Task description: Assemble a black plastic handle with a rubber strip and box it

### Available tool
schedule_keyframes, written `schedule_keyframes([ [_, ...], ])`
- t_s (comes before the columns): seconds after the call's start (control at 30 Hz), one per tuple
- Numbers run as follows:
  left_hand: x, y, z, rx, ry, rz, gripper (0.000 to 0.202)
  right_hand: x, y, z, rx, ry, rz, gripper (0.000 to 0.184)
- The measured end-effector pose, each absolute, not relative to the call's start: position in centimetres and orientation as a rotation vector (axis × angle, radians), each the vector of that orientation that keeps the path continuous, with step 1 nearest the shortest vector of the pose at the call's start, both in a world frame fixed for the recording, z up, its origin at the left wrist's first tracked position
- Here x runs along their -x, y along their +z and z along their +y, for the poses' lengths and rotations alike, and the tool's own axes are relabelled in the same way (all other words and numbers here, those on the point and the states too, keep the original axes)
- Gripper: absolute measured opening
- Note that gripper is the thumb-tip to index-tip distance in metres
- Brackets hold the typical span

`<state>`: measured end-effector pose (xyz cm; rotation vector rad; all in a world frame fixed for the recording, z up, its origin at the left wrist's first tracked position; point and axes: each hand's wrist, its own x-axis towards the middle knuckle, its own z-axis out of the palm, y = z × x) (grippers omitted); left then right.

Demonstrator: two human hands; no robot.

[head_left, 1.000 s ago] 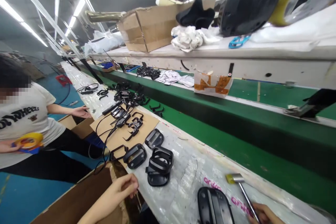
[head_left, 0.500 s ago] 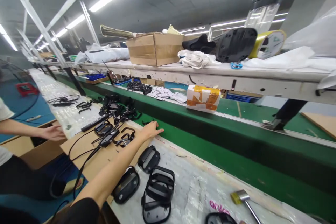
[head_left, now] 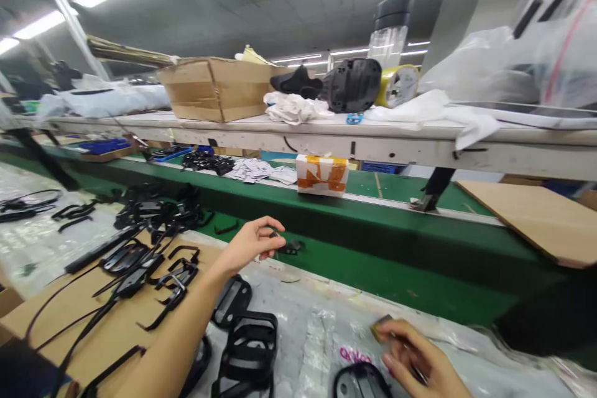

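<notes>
My left hand (head_left: 249, 244) hangs over the edge of the green conveyor belt (head_left: 396, 255), fingers curled, close to a small black plastic part (head_left: 290, 248). Something small and dark may sit in its fingertips, but I cannot tell. My right hand (head_left: 415, 354) grips a small hammer (head_left: 381, 326) at the near right. Below my left forearm stand stacked black plastic frames (head_left: 249, 348). A black oval cover (head_left: 361, 382) lies beside my right hand on the plastic-covered bench (head_left: 308, 329). Black parts and cords lie on a cardboard sheet (head_left: 109, 317).
A heap of black parts (head_left: 153, 211) lies beyond the cardboard. Across the belt, a white shelf (head_left: 354, 146) carries a cardboard box (head_left: 217, 90), white cloth (head_left: 291, 109) and a yellow tape roll (head_left: 396, 86). An orange-taped packet (head_left: 321, 175) and papers (head_left: 254, 170) sit on the far side.
The view has swung right. My left hand has lifted slightly off the belt edge, and my right hand has come into view gripping the hammer. The co-worker's arm has left the frame.
</notes>
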<state>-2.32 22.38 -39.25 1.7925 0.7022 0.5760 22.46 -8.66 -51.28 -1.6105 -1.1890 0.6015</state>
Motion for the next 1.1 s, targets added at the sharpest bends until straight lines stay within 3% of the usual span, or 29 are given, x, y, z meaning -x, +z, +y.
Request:
schedule_keyframes([
  [0.07, 0.2, -39.8, 19.2, -1.646, 0.507, 0.558, 0.046, -22.1, -49.2, -7.7, 1.608, 0.482, -1.381, 0.040],
  [0.17, -3.4, -41.1, 15.3, -1.519, 0.395, 0.455, 0.046, -21.5, -46.4, -5.4, 1.610, 0.391, -1.568, 0.078],
  [0.2, -4.4, -41.4, 14.2, -1.493, 0.360, 0.419, 0.046, -21.4, -45.7, -4.7, 1.584, 0.382, -1.621, 0.076],
  [0.3, -5.8, -41.6, 11.8, -1.582, 0.417, 0.400, 0.042, -21.9, -44.3, -3.6, 1.523, 0.426, -1.701, 0.015],
  [0.4, -4.8, -41.4, 10.2, -2.006, 0.747, 0.505, 0.034, -22.9, -43.6, -3.8, 1.535, 0.636, -1.467, 0.027],
  [0.47, -3.5, -41.9, 8.9, -2.330, 0.786, 0.400, 0.025, -23.5, -43.5, -4.0, 1.504, 0.697, -1.270, 0.030],
  [0.6, -2.2, -45.3, 5.6, -2.656, 0.182, -0.103, 0.055, -24.6, -43.5, -3.7, 1.380, 0.651, -1.081, 0.040],
  [0.67, -2.4, -47.5, 4.4, -2.652, 0.015, -0.204, 0.056, -25.0, -43.4, -3.6, 1.300, 0.684, -1.055, 0.045],
  [0.77, -3.5, -49.3, 4.0, -2.459, 0.111, -0.029, 0.020, -25.7, -42.9, -4.0, 1.195, 0.747, -1.063, 0.044],
  [0.8, -4.0, -49.3, 4.2, -2.323, 0.196, 0.109, 0.019, -26.1, -42.6, -4.3, 1.157, 0.767, -1.064, 0.041],
  [0.97, -8.1, -47.7, 5.5, -1.151, 0.652, 0.507, 0.048, -27.6, -41.3, -6.3, 1.057, 0.790, -0.980, 0.029],
  [1.1, -11.0, -48.7, 5.5, -0.685, 0.696, 0.627, 0.052, -27.4, -40.7, -6.7, 1.193, 0.775, -0.906, 0.030],
])
